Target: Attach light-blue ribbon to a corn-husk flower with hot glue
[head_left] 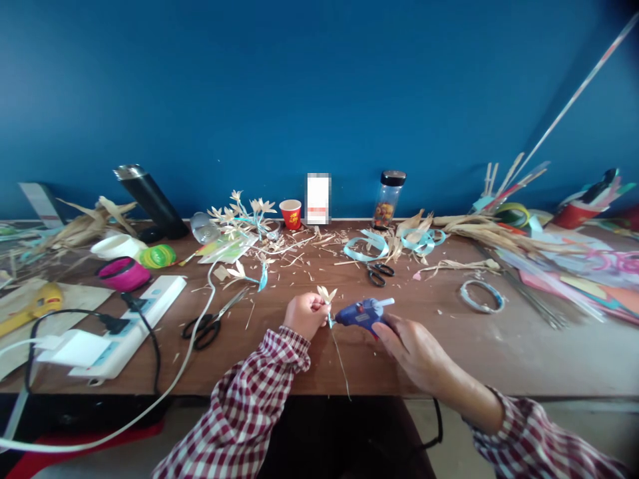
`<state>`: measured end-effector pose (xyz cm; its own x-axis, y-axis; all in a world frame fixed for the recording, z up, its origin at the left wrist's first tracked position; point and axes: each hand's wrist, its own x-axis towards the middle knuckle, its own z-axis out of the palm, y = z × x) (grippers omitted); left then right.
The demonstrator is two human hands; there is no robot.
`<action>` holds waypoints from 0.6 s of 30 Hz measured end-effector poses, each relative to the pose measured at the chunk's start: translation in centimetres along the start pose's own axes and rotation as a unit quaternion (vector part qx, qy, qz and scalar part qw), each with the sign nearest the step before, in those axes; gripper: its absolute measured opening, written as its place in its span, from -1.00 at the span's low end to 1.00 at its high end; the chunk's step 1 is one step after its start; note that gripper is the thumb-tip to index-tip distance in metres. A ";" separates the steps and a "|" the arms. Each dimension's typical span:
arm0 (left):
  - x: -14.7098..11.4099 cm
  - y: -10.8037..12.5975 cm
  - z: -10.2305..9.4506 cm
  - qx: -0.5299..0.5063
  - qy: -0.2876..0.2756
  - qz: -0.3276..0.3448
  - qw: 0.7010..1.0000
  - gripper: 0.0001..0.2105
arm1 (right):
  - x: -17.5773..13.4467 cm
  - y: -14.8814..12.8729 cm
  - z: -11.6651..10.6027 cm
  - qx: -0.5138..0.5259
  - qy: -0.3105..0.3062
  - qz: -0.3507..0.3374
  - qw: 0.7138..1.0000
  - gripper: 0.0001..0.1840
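My left hand pinches a small pale flower near the front of the table. A thin wire stem hangs down from the flower toward the table's front edge. My right hand is wrapped round a blue glue gun, its nozzle pointing left at the flower's base. Whether the nozzle touches the stem I cannot tell. A white glue stick pokes out of the gun's back. Black-handled scissors lie left of my left hand, and a second pair of scissors lies farther back.
On the left, a white power strip has plugs in it, and a white cable crosses the table. Finished-looking flowers, a red paper cup and a glass bottle stand behind. Blue ribbon and a ring lie right.
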<state>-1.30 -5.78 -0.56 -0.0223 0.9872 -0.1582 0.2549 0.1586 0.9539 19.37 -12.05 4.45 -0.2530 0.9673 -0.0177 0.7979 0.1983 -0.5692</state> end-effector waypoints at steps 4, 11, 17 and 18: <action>0.0 0.0 -0.1 0.008 -0.001 0.008 1.000 -0.94 | 0.1 -0.2 -0.2 -0.013 0.000 -0.004 1.000 -0.56; 0.0 0.1 -0.1 0.008 -0.004 0.007 1.000 -0.94 | 0.3 -0.3 -0.5 -0.029 -0.009 -0.003 1.000 -0.55; 0.0 0.1 -0.1 0.021 -0.001 0.011 1.000 -0.94 | 0.4 -0.4 -0.8 -0.027 -0.008 -0.004 1.000 -0.56; 0.0 0.1 -0.1 0.023 -0.001 0.009 1.000 -0.94 | 0.4 -0.4 -0.8 -0.025 -0.004 -0.005 1.000 -0.55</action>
<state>-1.36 -5.79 -0.40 -0.0150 0.9899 -0.1409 0.3000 0.1389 0.9438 19.39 -11.63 5.34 -0.2650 0.9641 -0.0193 0.8223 0.2155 -0.5267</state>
